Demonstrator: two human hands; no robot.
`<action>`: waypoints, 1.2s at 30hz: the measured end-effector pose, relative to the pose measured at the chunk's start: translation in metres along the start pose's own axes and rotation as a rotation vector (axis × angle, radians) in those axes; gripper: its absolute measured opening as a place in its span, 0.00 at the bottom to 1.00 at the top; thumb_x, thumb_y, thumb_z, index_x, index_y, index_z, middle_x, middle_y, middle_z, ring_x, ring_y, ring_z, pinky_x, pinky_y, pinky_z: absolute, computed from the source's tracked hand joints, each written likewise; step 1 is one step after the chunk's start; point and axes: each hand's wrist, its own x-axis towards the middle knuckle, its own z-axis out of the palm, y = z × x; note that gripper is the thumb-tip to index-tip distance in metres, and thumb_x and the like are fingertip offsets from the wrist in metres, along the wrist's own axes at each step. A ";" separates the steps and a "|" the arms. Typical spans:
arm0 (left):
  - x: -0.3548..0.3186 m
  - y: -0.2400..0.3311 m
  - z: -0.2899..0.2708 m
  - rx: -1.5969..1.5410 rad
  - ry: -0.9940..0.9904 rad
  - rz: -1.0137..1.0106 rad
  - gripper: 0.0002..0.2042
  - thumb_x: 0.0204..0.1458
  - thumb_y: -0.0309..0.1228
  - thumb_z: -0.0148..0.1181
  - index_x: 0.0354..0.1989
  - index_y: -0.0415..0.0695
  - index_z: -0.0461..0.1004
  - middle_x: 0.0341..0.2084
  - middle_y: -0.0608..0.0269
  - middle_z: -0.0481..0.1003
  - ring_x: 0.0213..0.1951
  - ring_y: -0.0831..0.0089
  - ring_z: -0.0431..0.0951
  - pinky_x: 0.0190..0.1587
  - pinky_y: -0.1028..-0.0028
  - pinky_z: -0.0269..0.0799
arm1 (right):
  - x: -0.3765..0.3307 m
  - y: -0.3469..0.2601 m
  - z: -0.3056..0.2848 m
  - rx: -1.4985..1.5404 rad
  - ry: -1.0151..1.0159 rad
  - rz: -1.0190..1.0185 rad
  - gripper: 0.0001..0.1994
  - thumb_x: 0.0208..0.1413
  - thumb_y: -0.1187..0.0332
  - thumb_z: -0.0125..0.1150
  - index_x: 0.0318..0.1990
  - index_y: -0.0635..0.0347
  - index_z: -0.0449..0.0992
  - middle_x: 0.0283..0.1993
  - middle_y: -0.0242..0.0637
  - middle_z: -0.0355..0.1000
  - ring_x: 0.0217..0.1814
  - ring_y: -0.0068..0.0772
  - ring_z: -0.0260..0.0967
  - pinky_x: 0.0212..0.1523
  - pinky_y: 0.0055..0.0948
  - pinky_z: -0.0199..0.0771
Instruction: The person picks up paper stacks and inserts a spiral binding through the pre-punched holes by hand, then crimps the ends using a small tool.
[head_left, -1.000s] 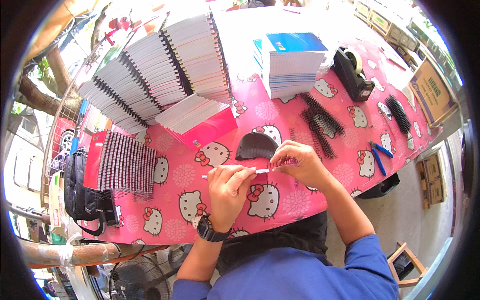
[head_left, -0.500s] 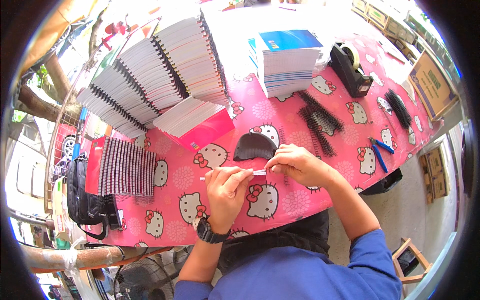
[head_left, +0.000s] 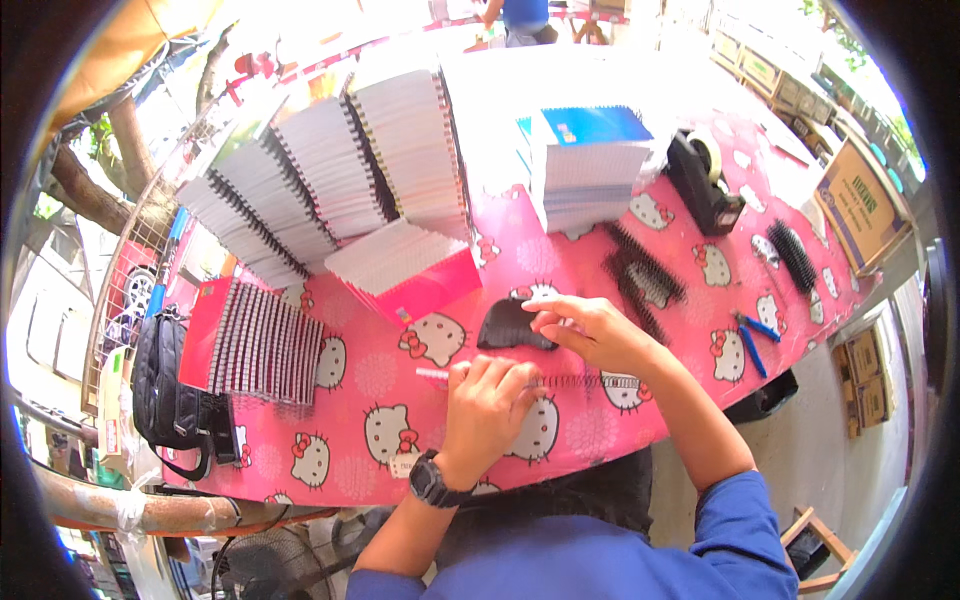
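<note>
My left hand (head_left: 488, 402), with a dark watch at its wrist, is closed on what looks like a thin notebook (head_left: 432, 373). Only a narrow white edge of it shows past the knuckles. From the other side of that hand a dark spiral binding coil (head_left: 575, 381) stretches to the right over the pink cloth. Above the coil hovers my right hand (head_left: 592, 330), fingers bent and apart, nothing visible in them. Its fingertips overlap the view of a black curved block (head_left: 508, 326) on the table. Whether they touch it I cannot tell.
Tall stacks of spiral notebooks (head_left: 330, 170) fill the back left, with pink-covered ones (head_left: 420, 285) before them. More bound notebooks (head_left: 265, 340) stand left. Blue-covered notebooks (head_left: 590, 170), a tape dispenser (head_left: 703, 180), loose coils (head_left: 640, 275) and blue-handled pliers (head_left: 752, 342) lie right.
My right hand has come off the notebook's edge and risen toward the black block. The coil now stretches out sideways. My left hand keeps its hold; the view has tilted up, showing a person far off.
</note>
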 end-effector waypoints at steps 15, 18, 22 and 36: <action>-0.006 -0.006 -0.013 -0.094 0.026 0.076 0.07 0.46 0.40 0.62 0.28 0.54 0.76 0.25 0.74 0.75 0.35 0.74 0.74 0.54 0.56 0.52 | 0.048 0.033 0.049 -0.413 -0.250 -0.209 0.34 0.36 0.60 0.69 0.55 0.51 0.63 0.64 0.51 0.50 0.63 0.56 0.52 0.59 0.50 0.57; -0.015 -0.020 -0.011 -0.001 -0.076 0.133 0.09 0.47 0.42 0.61 0.32 0.54 0.75 0.29 0.74 0.75 0.36 0.75 0.74 0.54 0.56 0.52 | 0.050 0.025 0.060 -0.486 -0.246 -0.194 0.33 0.37 0.58 0.68 0.55 0.48 0.65 0.65 0.53 0.48 0.62 0.59 0.53 0.58 0.51 0.58; -0.007 -0.011 -0.017 -0.120 0.037 0.122 0.11 0.48 0.44 0.59 0.33 0.52 0.74 0.31 0.73 0.75 0.37 0.74 0.74 0.54 0.56 0.52 | 0.043 0.028 0.054 -0.452 -0.167 -0.115 0.27 0.38 0.55 0.68 0.50 0.47 0.71 0.62 0.56 0.54 0.58 0.62 0.55 0.56 0.49 0.61; -0.023 -0.053 -0.026 -0.016 -0.034 0.024 0.14 0.30 0.36 0.71 0.26 0.51 0.74 0.26 0.72 0.72 0.39 0.74 0.72 0.56 0.53 0.49 | -0.021 -0.001 0.020 0.087 -0.068 0.147 0.16 0.47 0.59 0.63 0.41 0.58 0.78 0.53 0.46 0.68 0.56 0.39 0.65 0.57 0.37 0.59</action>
